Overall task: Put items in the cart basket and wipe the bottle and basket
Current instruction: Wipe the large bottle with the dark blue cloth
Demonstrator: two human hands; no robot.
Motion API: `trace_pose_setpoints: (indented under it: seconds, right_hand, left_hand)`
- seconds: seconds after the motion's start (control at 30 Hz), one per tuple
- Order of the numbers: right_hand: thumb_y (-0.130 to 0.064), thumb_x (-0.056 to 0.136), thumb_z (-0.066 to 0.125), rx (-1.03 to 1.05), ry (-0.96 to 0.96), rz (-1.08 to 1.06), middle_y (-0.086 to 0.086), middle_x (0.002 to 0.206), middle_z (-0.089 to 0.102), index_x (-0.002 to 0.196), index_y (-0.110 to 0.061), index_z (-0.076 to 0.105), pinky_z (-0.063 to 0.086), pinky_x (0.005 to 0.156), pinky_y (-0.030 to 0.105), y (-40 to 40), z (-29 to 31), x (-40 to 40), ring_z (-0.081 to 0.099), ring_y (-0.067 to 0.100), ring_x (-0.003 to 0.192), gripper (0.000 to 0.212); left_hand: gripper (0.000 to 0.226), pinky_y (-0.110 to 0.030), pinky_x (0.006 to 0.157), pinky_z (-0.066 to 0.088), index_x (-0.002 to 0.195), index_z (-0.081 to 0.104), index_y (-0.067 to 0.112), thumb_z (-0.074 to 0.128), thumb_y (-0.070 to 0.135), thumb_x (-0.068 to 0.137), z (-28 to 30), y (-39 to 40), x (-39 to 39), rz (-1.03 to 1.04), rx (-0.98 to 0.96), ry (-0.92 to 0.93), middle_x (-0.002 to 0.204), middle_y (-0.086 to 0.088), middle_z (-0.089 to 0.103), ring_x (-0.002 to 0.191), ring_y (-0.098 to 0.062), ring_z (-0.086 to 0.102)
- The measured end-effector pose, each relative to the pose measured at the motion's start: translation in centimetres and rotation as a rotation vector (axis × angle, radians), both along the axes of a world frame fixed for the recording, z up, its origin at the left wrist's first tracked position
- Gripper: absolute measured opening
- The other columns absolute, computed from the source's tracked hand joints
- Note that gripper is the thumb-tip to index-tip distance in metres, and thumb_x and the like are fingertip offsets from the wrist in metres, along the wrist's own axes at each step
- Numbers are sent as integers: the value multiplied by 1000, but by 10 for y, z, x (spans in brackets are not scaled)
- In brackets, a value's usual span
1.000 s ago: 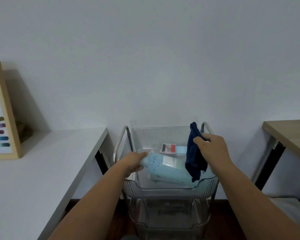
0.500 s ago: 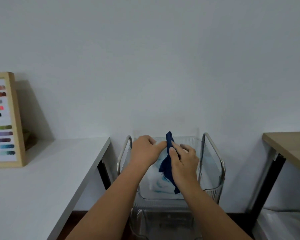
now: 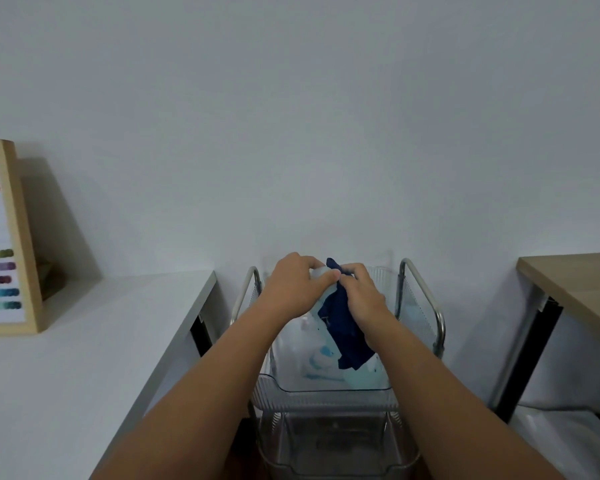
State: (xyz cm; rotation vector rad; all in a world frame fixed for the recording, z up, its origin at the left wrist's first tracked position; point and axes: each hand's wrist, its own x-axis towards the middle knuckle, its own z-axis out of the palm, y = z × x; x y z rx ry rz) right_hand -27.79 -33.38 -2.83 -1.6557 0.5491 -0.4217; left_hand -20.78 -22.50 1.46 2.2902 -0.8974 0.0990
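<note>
Left hand point(image 3: 297, 284) clamps top of pale blue bottle point(image 3: 321, 355), upright over clear cart basket point(image 3: 326, 393). Right hand point(image 3: 362, 296) pinches dark blue cloth point(image 3: 343, 327), pressed against bottle's side.

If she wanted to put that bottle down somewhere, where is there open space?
The white table is bare from the framed colour chart to its edge by the cart. The wooden table looks bare too. The top basket is crowded: both hands, the dark blue cloth and the bottle fill it.
</note>
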Motion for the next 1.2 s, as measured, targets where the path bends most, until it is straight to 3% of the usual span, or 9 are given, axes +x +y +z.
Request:
trace_pose_setpoints:
  seconds: [0.1,0.2,0.4,0.5,0.63,0.73,0.8,1.0,1.2]
  right_hand:
    - [-31,92,39,29,3,53,17,111,59,96,-34,56,51,90,50,-15,5,3,58,35,104,18]
    - [-22,95,44,79,-53,79,19,101,65,100,-20,58,54,66,34,-26,10,0,64,25,79,16]
    - [-19,94,54,312,-338,-78,3,104,64,99,-30,63,55,60,28,-15,-25,-24,64,19,84,15]
    - [-25,95,56,235,-416,-128,-1,113,59,103,-37,62,59,74,37,-4,-42,-28,62,21,97,16]
    - [-31,97,49,-79,-396,-152,-12,118,50,109,-49,61,43,83,6,-5,-34,-17,50,-2,108,24]
    - [-25,98,44,-73,-267,-34,-5,114,63,115,-32,66,48,91,26,-19,-18,-3,59,11,106,29]
    - [-23,96,44,-10,-185,21,0,93,71,95,-30,72,53,83,39,-26,-9,2,65,20,90,29]
    - [-18,86,48,70,-102,5,12,79,65,79,-15,72,51,66,37,-35,2,9,58,25,70,24]
    - [-20,94,51,253,-284,-42,0,103,72,96,-36,74,59,77,37,-21,-27,-23,68,22,94,28]
  left_hand:
    - [37,-18,53,30,111,72,22,58,49,90,3,-3,1,-68,33,-13,75,6,48,68,-10,51]
    - [34,-17,61,33,119,68,29,57,46,93,9,-4,6,-146,101,-45,87,7,49,75,-5,51]
    - [41,-21,96,35,142,51,27,49,29,101,15,-2,18,-215,223,-27,143,3,52,123,-15,54]
    - [38,-21,94,38,136,57,26,53,33,99,9,-8,13,-229,120,-44,139,6,49,104,-8,53]
    - [29,-18,81,44,121,69,31,65,35,92,-1,-11,11,-221,-50,-71,111,6,62,83,-1,54]
    - [26,-18,84,48,116,72,28,67,27,91,0,-11,13,-250,-88,-33,110,7,65,93,-8,61]
    - [25,-16,85,48,115,73,26,69,23,90,1,-8,16,-260,-96,2,109,8,66,95,-12,62]
    - [26,-8,89,44,115,73,21,70,14,90,5,5,16,-356,-146,88,114,7,68,100,1,61]
    - [29,-20,102,44,120,70,21,63,11,94,-3,12,19,-354,-161,114,125,29,57,115,3,57]
